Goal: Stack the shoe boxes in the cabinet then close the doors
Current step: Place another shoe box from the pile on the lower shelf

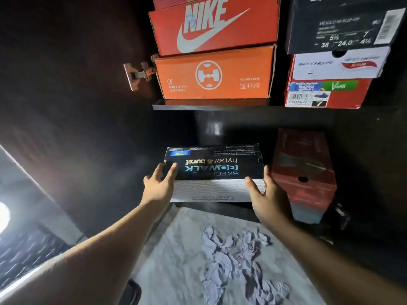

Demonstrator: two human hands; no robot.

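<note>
A black Skechers GOwalk shoe box (213, 161) with a white lower half lies upside down on the cabinet's lower shelf (233, 205). My left hand (158, 183) touches its left end, fingers spread and straight. My right hand (265, 190) rests against its right end, fingers extended. On the upper shelf (209, 105) an orange Nike box (213, 25) sits on another orange box (215, 73). Right of them a black box (343, 25) tops a white Skechers box (339, 64) and a red box (326, 93).
A red shoe box (304, 170) stands on the lower shelf right of the black box, close to my right hand. The open cabinet door (72, 95) with a metal hinge (137, 73) is at left. A grey patterned mat (220, 256) covers the floor below.
</note>
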